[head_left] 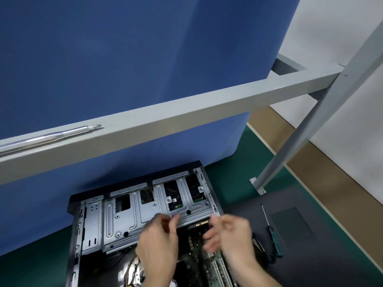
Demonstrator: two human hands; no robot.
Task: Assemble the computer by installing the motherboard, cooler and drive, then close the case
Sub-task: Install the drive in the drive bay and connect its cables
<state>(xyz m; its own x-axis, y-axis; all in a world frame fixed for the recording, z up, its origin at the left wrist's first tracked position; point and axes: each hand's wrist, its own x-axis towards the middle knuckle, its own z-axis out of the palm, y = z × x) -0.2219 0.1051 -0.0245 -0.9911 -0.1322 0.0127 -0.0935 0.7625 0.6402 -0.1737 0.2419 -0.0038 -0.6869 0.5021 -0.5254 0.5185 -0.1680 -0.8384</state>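
An open black computer case (74,230) lies flat on the green mat, its silver drive cage (132,212) at the far end. A motherboard (215,266) with white slots sits inside near the bottom. My left hand (159,243) hovers at the near edge of the drive cage, fingers loosely curled, thumb and forefinger close together; motion blur hides whether it pinches anything. My right hand (230,237) hangs over the motherboard to the right, fingers relaxed and spread, holding nothing that I can see.
A screwdriver with a green-black handle (273,237) lies on the dark case side panel (300,224) at right. A grey metal frame beam (186,114) crosses the view overhead, a silver tool (51,135) resting on it. A blue curtain (124,59) hangs behind.
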